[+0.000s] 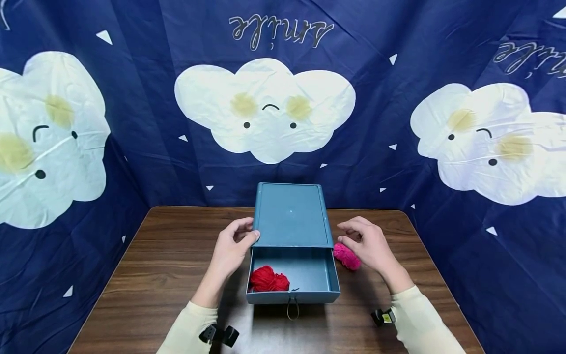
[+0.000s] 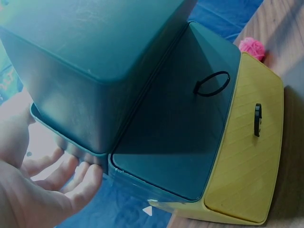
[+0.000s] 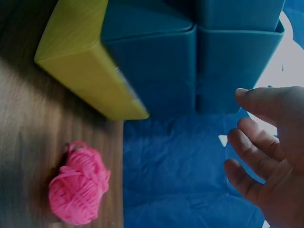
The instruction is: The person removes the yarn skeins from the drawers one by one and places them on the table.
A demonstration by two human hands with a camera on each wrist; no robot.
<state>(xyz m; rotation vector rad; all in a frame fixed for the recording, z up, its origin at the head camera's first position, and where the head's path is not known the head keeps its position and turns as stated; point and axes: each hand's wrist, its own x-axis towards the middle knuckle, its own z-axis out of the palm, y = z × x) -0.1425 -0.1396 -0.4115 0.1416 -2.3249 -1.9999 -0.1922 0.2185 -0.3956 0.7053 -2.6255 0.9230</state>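
Note:
A blue-green drawer unit stands on the table with its top drawer pulled out. Red yarn lies in the drawer's left part. My left hand is at the unit's left side; in the left wrist view the fingertips of this left hand touch the casing, fingers loosely bent. At the right side my right hand hovers with relaxed, spread fingers, holding nothing. Beside the unit, pink yarn lies on the table, below the right hand in the head view.
Below the top drawer, the left wrist view shows a closed blue-green drawer and a yellow drawer, each with a dark loop pull. The wooden table ends at a blue cloth with white clouds.

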